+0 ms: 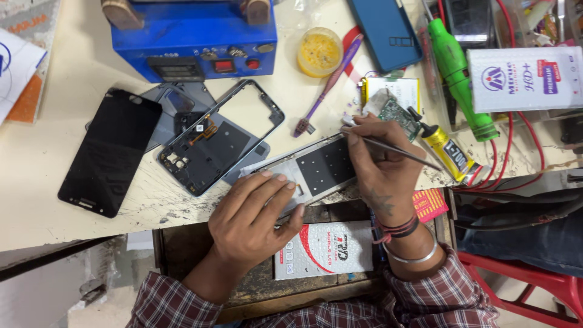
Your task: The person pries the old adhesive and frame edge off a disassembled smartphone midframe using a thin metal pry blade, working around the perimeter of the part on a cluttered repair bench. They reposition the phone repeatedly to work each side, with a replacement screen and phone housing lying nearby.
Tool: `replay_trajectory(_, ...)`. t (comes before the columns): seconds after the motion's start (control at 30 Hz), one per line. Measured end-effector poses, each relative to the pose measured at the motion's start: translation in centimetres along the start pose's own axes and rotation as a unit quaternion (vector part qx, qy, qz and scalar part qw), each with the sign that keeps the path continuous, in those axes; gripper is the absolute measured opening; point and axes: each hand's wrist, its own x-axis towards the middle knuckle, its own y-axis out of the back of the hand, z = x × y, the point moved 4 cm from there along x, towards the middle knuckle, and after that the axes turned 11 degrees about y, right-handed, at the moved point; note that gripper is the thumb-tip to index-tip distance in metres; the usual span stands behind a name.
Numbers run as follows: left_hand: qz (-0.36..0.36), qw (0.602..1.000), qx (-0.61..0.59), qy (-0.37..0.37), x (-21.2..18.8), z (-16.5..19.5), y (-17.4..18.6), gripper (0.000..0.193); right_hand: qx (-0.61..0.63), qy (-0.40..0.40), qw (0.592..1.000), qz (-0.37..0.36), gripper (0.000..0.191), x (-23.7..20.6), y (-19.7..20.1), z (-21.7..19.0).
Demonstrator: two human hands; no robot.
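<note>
Mid-teardown: left hand (255, 215) flat, fingers spread, pinning phone frame (316, 170); right hand (376, 164) pinching tweezers (395, 149); next needs steady tip placement

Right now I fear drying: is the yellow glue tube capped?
Capped: the yellow glue tube lies on its side with a black cap on its nozzle.

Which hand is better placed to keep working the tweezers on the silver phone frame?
Right. The right hand grips the tweezers, tips at the phone frame's top edge; the left hand lies flat, pinning it.
</note>
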Motion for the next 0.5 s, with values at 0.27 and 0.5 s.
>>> replay_trajectory(0.27, -0.035, 0.995, -0.034, 0.081, 2.4, 4.3, 1.2, 0.017, -0.066, 0.031, 0.997, -0.032, 0.007, 0.6, 2.0, -1.3)
replay_trajectory(0.5, -0.111, 0.99, 0.054, 0.062, 7.2, 7.7, -2.3, 0.022, -0.033, 0.0, 0.999, -0.012, 0.009, 0.6, 3.8, -1.8)
